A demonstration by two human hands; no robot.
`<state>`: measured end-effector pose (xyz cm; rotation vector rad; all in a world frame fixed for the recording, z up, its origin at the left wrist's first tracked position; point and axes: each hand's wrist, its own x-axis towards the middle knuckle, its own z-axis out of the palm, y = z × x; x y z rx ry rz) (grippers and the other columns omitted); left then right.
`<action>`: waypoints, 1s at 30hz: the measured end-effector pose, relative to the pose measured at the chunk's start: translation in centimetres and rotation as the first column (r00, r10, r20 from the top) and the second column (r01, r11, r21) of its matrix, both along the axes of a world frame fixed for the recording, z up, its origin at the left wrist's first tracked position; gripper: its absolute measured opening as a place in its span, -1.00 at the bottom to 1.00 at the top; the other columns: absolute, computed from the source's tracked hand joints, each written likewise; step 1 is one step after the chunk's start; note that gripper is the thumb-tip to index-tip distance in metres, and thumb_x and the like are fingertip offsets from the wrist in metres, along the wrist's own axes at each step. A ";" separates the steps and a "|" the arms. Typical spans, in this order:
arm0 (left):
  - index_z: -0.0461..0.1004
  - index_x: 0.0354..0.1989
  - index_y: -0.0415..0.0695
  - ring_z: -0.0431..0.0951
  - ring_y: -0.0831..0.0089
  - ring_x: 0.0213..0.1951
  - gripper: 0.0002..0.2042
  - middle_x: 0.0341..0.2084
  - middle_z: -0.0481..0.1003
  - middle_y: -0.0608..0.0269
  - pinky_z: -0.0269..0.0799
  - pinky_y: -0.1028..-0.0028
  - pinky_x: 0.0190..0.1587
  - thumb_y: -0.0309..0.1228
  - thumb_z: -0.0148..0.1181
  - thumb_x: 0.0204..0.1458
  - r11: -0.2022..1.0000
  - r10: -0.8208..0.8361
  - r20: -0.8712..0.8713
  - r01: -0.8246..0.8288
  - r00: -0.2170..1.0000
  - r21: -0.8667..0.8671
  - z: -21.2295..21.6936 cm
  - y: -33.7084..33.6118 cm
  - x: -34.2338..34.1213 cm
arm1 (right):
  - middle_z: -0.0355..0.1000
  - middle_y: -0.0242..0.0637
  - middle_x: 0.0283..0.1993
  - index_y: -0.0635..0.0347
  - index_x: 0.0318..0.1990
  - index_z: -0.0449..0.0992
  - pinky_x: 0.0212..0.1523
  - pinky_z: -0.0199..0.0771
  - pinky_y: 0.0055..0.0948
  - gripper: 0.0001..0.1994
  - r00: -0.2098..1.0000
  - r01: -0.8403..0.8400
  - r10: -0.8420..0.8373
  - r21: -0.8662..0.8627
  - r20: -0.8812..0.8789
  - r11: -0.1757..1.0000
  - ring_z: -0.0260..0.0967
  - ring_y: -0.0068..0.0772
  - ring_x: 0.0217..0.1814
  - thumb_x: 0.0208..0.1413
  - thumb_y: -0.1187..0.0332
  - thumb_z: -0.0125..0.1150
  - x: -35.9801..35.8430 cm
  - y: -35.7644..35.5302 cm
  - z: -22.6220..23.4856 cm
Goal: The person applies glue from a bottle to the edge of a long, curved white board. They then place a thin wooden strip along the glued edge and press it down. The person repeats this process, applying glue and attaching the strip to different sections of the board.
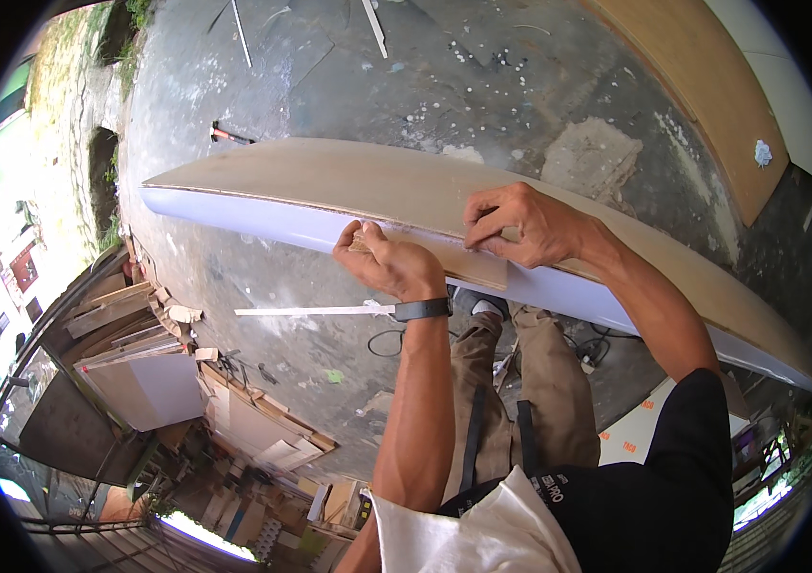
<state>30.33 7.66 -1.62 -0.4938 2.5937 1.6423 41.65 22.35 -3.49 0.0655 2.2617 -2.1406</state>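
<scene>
A long board (pixel 329 172) lies across in front of me, with a tan face and a glossy white side. Against that white side, below the tan edge, is a short thin wooden strip (pixel 477 269). My left hand (pixel 391 265) is closed at the strip's left part, palm up, fingers curled and thumb against them. On the tan edge just to the right, my right hand (pixel 528 227) bends its fingers into a pinch. What its fingertips hold, if anything, is too small to make out. A dark band circles my left wrist.
A hammer (pixel 231 134) lies on the floor beyond the board. A long white strip (pixel 315 310) lies nearer me on the left. Wood offcuts and panels (pixel 143 387) are stacked at the left. Another large brown panel (pixel 711 86) stands far right. Cables (pixel 600 344) lie near my feet.
</scene>
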 end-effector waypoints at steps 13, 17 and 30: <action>0.34 -0.01 -0.26 0.39 0.32 -0.11 -0.77 -0.14 0.36 0.09 0.34 0.29 0.00 -0.38 -0.02 0.27 1.000 0.001 0.013 -0.001 1.000 -0.022 0.3 0.3 0.0 | 0.51 -0.25 -0.18 0.19 -0.18 0.76 -0.10 0.57 -0.34 -0.75 1.000 -0.026 0.027 -0.009 0.012 1.000 0.55 -0.30 -0.16 -0.06 0.63 0.42 0.9 0.4 0.2; 0.33 -0.01 -0.26 0.39 0.32 -0.12 -0.77 -0.15 0.36 0.09 0.33 0.28 -0.01 -0.37 -0.02 0.27 0.997 -0.010 0.017 0.011 1.000 -0.077 0.4 0.4 0.0 | 0.53 -0.27 -0.19 0.20 -0.22 0.76 -0.12 0.57 -0.34 -0.77 1.000 -0.002 0.002 0.012 0.016 1.000 0.56 -0.31 -0.17 -0.07 0.63 0.44 1.1 0.3 0.4; 0.32 -0.01 -0.26 0.40 0.29 -0.10 -0.77 -0.16 0.35 0.06 0.33 0.27 0.02 -0.39 -0.04 0.27 0.999 -0.017 0.019 0.018 1.000 -0.051 0.8 0.7 0.1 | 0.56 -0.23 -0.27 0.23 -0.18 0.73 -0.16 0.57 -0.32 -0.78 0.991 0.136 -0.136 -0.003 -0.015 0.991 0.58 -0.29 -0.20 -0.04 0.59 0.45 1.7 -0.2 0.3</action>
